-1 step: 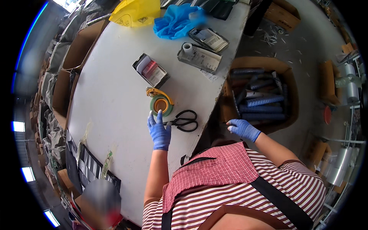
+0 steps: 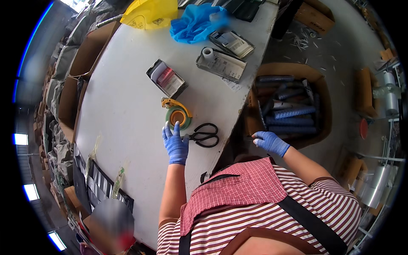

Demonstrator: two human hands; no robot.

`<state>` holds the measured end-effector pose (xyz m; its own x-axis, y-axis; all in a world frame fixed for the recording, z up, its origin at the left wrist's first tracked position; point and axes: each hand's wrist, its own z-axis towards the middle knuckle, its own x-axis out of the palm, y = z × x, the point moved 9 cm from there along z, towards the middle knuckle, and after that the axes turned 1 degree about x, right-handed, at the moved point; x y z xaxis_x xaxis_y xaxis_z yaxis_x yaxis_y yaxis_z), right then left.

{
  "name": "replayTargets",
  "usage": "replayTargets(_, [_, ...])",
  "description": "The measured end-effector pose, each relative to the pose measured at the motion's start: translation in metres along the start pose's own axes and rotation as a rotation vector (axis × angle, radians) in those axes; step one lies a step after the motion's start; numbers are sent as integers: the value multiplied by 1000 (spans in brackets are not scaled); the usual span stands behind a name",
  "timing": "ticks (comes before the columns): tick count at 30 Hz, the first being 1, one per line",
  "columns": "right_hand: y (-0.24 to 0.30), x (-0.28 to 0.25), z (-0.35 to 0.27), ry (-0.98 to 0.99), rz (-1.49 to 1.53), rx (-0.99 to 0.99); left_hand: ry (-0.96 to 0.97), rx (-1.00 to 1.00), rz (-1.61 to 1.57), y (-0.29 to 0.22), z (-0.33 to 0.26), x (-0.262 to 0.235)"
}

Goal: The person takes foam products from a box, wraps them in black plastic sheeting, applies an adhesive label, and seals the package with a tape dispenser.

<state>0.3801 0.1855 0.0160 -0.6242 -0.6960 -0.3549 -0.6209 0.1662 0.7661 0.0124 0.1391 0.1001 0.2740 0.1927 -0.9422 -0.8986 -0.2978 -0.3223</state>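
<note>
My left hand (image 2: 175,145), in a blue glove with pale fingertips, is open on the white table, its fingers stretched out. Its fingertips reach the near rim of a green tape roll (image 2: 186,123) in a yellow dispenser (image 2: 180,104). Black-handled scissors (image 2: 207,135) lie beside the hand, their blades partly hidden by it. My right hand (image 2: 271,143), gloved alike, hovers past the table edge by the near side of a carton. Its fingers are curled in; whatever they pinch is too small to make out.
Blue wrapped rolls (image 2: 293,114) fill the carton (image 2: 324,91) on the right. Beyond the tape stand open boxes of labels (image 2: 166,79), (image 2: 221,64). Yellow bag (image 2: 149,13) and blue bag (image 2: 196,24) lie at the far end. Another person's blurred head (image 2: 111,223) is at lower left.
</note>
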Motion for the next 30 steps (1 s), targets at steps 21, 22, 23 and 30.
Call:
replayTargets(21, [-14, -79, 85, 29, -6, -44, -9, 211, 17, -99, 66, 26])
replayTargets(22, [-6, -82, 89, 3, 6, -92, 61, 229, -39, -107, 74, 41])
replayTargets(23, [2, -84, 92, -20, 18, -144, 65, 223, -38, -105, 83, 53])
replayTargets(30, [47, -87, 108, -27, 95, -243, -20, 299, -188, -90, 145, 117])
